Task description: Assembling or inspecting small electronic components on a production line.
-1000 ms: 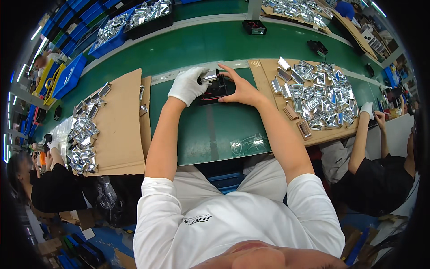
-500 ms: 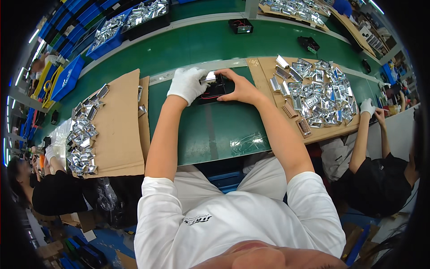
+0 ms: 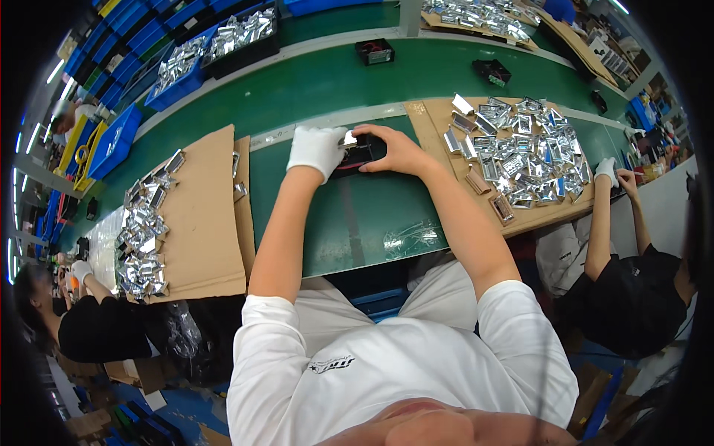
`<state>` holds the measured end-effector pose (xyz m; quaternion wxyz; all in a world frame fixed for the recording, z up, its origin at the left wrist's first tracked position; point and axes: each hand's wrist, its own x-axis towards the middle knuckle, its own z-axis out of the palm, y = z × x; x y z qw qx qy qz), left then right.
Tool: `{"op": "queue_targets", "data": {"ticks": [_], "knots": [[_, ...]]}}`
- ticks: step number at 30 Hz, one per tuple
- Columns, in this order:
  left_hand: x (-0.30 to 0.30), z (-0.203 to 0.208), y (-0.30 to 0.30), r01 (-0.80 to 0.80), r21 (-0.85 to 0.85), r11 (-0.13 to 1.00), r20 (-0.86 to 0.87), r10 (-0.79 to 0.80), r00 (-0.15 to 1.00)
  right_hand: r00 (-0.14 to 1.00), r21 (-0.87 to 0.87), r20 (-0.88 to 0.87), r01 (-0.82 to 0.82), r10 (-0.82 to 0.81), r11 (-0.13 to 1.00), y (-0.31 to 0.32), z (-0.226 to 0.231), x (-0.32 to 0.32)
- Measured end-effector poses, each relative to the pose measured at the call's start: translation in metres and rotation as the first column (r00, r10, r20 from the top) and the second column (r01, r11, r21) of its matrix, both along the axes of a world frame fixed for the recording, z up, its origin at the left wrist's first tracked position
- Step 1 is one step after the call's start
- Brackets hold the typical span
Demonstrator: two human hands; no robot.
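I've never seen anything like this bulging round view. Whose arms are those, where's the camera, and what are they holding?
There is no machine here: the arms belong to a person. A wide camera worn on the head looks down, and its lens bends straight edges. The left hand, in a white glove, holds a shiny metal piece at a black part, while the bare right hand cups that part from the other side. Below is a green tabletop. Cardboard on either side carries more shiny pieces: a left pile and a right pile.
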<state>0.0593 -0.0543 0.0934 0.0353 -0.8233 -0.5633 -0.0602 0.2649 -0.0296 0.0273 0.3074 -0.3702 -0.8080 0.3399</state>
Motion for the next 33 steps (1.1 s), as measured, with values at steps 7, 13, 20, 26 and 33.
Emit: {"op": "queue_targets", "data": {"ticks": [7,13,20,26,33], "knots": [[-0.040,-0.051,0.042,-0.175,-0.001,0.985,0.943,0.059,0.327,0.966,-0.220,-0.076,0.227,-0.248,0.949,0.003,0.014,-0.005],[-0.041,-0.078,0.049,-0.203,-0.016,0.979,0.863,0.116,0.492,0.850,0.312,-0.235,0.526,-0.472,0.792,0.062,-0.004,-0.009],[-0.015,-0.083,0.056,-0.155,-0.001,0.988,0.719,0.109,0.687,0.301,0.295,0.422,0.847,-0.855,0.443,0.189,0.029,0.149],[-0.022,-0.079,0.049,-0.173,0.003,0.985,0.667,0.127,0.734,0.175,0.593,0.494,0.649,-0.852,0.477,0.201,0.016,0.162],[-0.028,-0.089,0.052,-0.189,0.158,0.969,0.748,0.008,0.663,0.765,0.414,0.525,0.154,-0.373,0.897,0.116,0.067,0.058]]}}
